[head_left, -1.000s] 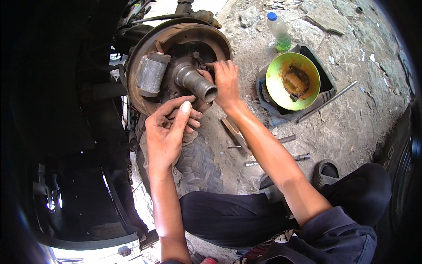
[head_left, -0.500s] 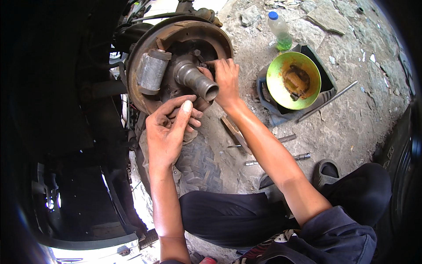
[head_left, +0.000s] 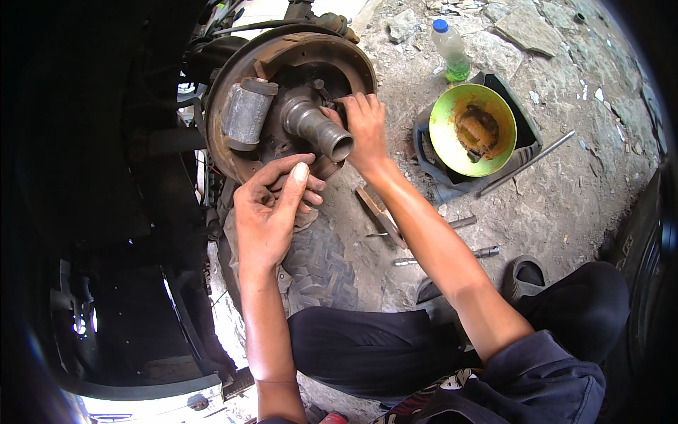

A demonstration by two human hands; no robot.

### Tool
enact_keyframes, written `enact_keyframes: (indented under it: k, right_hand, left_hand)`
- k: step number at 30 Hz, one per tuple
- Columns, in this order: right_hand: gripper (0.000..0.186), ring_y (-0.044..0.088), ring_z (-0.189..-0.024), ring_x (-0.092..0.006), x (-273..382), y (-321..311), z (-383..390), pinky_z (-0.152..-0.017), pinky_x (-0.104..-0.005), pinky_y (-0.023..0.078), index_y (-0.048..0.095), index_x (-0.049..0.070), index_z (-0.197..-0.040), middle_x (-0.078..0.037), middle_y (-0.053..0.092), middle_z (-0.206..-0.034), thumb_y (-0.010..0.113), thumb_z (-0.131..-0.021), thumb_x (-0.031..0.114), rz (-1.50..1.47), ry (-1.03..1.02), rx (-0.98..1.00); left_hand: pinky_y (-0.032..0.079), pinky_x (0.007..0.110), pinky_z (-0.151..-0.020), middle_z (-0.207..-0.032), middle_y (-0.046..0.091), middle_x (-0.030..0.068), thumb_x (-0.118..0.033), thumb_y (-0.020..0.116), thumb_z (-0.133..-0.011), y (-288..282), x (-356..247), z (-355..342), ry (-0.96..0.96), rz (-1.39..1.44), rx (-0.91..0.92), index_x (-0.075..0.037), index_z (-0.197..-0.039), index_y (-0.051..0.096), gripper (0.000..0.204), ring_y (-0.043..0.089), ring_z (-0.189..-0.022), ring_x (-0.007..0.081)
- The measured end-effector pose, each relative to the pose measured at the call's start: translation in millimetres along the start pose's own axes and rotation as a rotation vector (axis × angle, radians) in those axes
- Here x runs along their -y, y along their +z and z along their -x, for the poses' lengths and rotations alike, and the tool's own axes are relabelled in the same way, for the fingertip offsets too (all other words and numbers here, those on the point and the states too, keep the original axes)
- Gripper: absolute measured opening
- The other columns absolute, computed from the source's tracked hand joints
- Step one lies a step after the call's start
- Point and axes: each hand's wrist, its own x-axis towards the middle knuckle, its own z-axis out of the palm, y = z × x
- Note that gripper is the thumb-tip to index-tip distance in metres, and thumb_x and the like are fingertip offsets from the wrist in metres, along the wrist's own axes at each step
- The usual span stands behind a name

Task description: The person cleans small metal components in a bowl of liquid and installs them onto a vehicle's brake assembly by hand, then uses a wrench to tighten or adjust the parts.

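The two hands are apart from each other, on either side of the free end of a hollow metal spindle [head_left: 318,131]. The spindle juts from the middle of a round brown backing plate [head_left: 220,134] toward the person and to the right, its open mouth lying between the hands. The right hand [head_left: 366,131] is just right of the spindle, its fingers bent in toward the plate's right side; the fingertips are partly hidden, so I cannot tell whether they grip anything. The left hand [head_left: 268,201] is below and left of the spindle's mouth, in front of the plate's lower edge, with loosely curled fingers and the thumb parted from the index finger. I cannot tell whether it touches the plate.

A grey cylinder [head_left: 247,113] sits on the plate left of the spindle, above the left hand. Right of the right hand, well apart from it, a yellow-green bowl [head_left: 443,116] rests on a dark crate [head_left: 526,138]. A blue-capped bottle [head_left: 453,53] stands beyond the bowl on the ground [head_left: 565,219].
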Motion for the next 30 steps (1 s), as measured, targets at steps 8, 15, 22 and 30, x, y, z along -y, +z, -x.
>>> enact_keyframes:
  k: [8,15,22,30]
  right_hand:
    - [0.023,0.052,-0.082,-0.0310,-4.7,-2.5,-1.7,-0.072,-0.0413,0.038,0.060,0.003,-0.090,-0.012,0.057,-0.086,0.072,-0.078,0.018,-0.104,-0.075,-0.072]
    - [0.022,0.053,-0.083,-0.0313,-1.5,-1.3,-1.1,-0.072,-0.0420,0.038,0.060,0.003,-0.093,-0.013,0.058,-0.088,0.071,-0.079,0.017,-0.024,-0.003,0.017]
    - [0.022,0.051,-0.081,-0.0319,-3.1,-3.1,-3.4,-0.072,-0.0425,0.038,0.056,0.001,-0.089,-0.014,0.056,-0.083,0.070,-0.079,0.015,-0.085,-0.107,-0.061]
    - [0.023,0.052,-0.085,-0.0315,-0.1,-0.4,-1.1,-0.074,-0.0416,0.039,0.060,0.002,-0.094,-0.012,0.058,-0.087,0.071,-0.079,0.015,-0.009,-0.004,0.039]
  left_hand:
    - [0.046,0.020,-0.059,-0.081,0.068,0.0091,-0.018,0.061,-0.094,0.3,1.9,-1.3,0.008,0.001,0.009,0.003,-0.108,0.065,0.026,0.063,-0.068,0.0107]
    - [0.046,0.020,-0.059,-0.080,0.068,0.0093,-0.018,0.062,-0.093,1.9,2.2,-1.6,0.009,0.004,0.010,0.003,-0.108,0.065,0.027,0.063,-0.068,0.0106]
    - [0.046,0.020,-0.059,-0.081,0.069,0.0094,-0.018,0.062,-0.094,1.9,-0.5,-1.2,0.021,-0.001,0.021,0.003,-0.108,0.065,0.026,0.064,-0.068,0.0109]
    - [0.046,0.021,-0.059,-0.081,0.068,0.0092,-0.018,0.061,-0.094,0.1,0.7,1.9,0.006,-0.012,0.007,0.003,-0.109,0.065,0.026,0.063,-0.069,0.0108]
